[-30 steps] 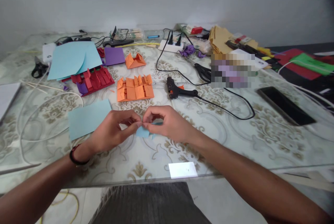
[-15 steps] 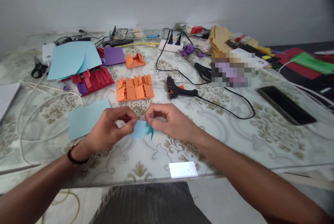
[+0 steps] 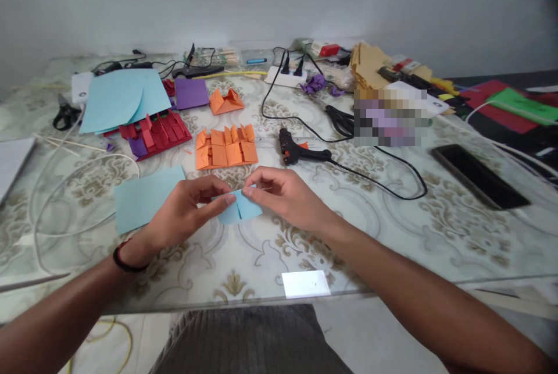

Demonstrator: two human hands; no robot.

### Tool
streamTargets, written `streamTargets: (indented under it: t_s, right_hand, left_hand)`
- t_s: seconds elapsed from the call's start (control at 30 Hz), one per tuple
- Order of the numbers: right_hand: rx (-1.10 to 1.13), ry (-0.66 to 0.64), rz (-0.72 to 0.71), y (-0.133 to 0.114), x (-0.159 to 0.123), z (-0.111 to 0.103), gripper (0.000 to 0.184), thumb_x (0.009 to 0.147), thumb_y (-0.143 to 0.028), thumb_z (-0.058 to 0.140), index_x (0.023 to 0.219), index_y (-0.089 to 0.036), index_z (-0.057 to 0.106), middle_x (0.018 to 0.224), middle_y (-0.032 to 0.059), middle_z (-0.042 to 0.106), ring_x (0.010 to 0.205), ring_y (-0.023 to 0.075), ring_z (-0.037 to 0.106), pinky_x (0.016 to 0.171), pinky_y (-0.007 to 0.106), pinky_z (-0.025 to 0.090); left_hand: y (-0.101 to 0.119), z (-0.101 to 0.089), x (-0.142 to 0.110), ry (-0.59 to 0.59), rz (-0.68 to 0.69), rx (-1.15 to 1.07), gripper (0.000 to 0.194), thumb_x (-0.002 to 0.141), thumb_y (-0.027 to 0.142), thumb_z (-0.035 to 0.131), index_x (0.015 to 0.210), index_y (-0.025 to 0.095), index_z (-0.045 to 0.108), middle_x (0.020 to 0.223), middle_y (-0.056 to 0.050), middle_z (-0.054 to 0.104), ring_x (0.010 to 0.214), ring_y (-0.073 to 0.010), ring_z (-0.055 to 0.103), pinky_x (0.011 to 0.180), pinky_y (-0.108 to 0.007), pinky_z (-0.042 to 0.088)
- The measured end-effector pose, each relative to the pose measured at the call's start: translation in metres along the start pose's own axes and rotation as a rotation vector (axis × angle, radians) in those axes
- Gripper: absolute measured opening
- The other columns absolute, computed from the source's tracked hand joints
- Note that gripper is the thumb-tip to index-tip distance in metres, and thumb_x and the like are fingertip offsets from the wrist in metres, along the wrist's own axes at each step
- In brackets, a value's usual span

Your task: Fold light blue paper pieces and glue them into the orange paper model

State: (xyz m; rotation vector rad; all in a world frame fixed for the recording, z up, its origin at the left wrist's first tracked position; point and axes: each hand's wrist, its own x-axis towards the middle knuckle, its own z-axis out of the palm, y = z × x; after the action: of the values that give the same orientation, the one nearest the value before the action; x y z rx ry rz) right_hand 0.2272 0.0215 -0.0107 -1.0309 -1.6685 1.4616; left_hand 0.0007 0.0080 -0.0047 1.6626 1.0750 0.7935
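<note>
A small folded piece of light-blue paper [image 3: 239,211] is held between my two hands, with a slit or fold line down its middle. My left hand [image 3: 194,205] pinches its upper left part between thumb and fingers. On the upper right part, my right hand [image 3: 281,193] has its thumb and fingertips closed. A flat light-blue sheet [image 3: 146,196] lies on the table, partly behind my left hand. Beyond my hands sits a row of folded orange paper [image 3: 226,147], with a black glue gun [image 3: 300,150] to its right.
Larger blue sheets [image 3: 126,98] partly cover folded red paper [image 3: 161,134] at the left. A purple square [image 3: 192,93] and an orange folded piece [image 3: 225,100] lie farther back. Black scissors [image 3: 340,120], a power strip [image 3: 285,76], cables and a phone [image 3: 479,176] occupy the right side.
The right part of the blue paper, folded and hanging edge-on before, now lies flat beside the left part. My right hand has shifted slightly, its thumb now pressing on the paper.
</note>
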Motion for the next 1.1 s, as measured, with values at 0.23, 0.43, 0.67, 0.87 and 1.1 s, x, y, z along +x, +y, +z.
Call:
streamTargets:
  t_s: [0.23,0.43,0.67,0.87,1.1]
  right_hand:
    - [-0.058,-0.049,-0.058,0.001,-0.004,0.008,0.008,0.090,-0.026,0.066,0.088,-0.018,0.065,0.084,0.0001,0.062,0.072,0.0126,0.053,0.068,0.026,0.046]
    - [-0.131,-0.062,-0.121,0.000,-0.004,0.009,0.005,0.082,-0.016,0.066,0.079,-0.019,0.063,0.080,-0.0014,0.065,0.074,0.0130,0.058,0.072,0.027,0.049]
    - [-0.130,-0.081,-0.076,-0.006,-0.006,0.001,0.007,0.076,-0.011,0.066,0.077,-0.018,0.065,0.077,-0.0014,0.065,0.072,0.0128,0.058,0.072,0.026,0.048]
    - [-0.081,-0.040,-0.059,-0.006,-0.002,-0.011,0.005,0.080,-0.017,0.067,0.078,-0.018,0.062,0.076,-0.0008,0.062,0.071,0.0125,0.055,0.070,0.027,0.047]
    - [-0.006,-0.016,-0.061,-0.005,-0.001,-0.006,0.011,0.088,-0.029,0.067,0.086,-0.018,0.063,0.082,0.0003,0.060,0.075,0.0134,0.055,0.072,0.027,0.048]
  left_hand:
    - [0.003,0.002,0.000,-0.081,0.031,0.068,0.019,0.097,0.032,0.067,0.089,0.016,0.074,0.081,-0.002,0.072,0.072,-0.0118,0.061,0.066,-0.022,0.049]
    - [0.005,0.004,-0.004,-0.107,0.105,0.113,0.014,0.096,0.025,0.066,0.088,0.016,0.073,0.078,-0.001,0.071,0.072,-0.0123,0.061,0.068,-0.024,0.048]
    - [0.007,-0.002,-0.004,-0.099,0.144,0.140,0.014,0.095,0.023,0.066,0.084,0.016,0.072,0.075,0.000,0.069,0.069,-0.0118,0.058,0.066,-0.025,0.046]
    - [0.007,-0.006,-0.002,0.014,0.070,0.051,0.017,0.093,0.027,0.069,0.080,0.016,0.070,0.073,0.000,0.066,0.065,-0.0110,0.053,0.059,-0.024,0.041]
    - [0.001,0.001,0.001,0.104,-0.015,-0.048,0.021,0.092,0.033,0.069,0.079,0.016,0.065,0.070,0.001,0.059,0.062,-0.0106,0.050,0.056,-0.022,0.040]
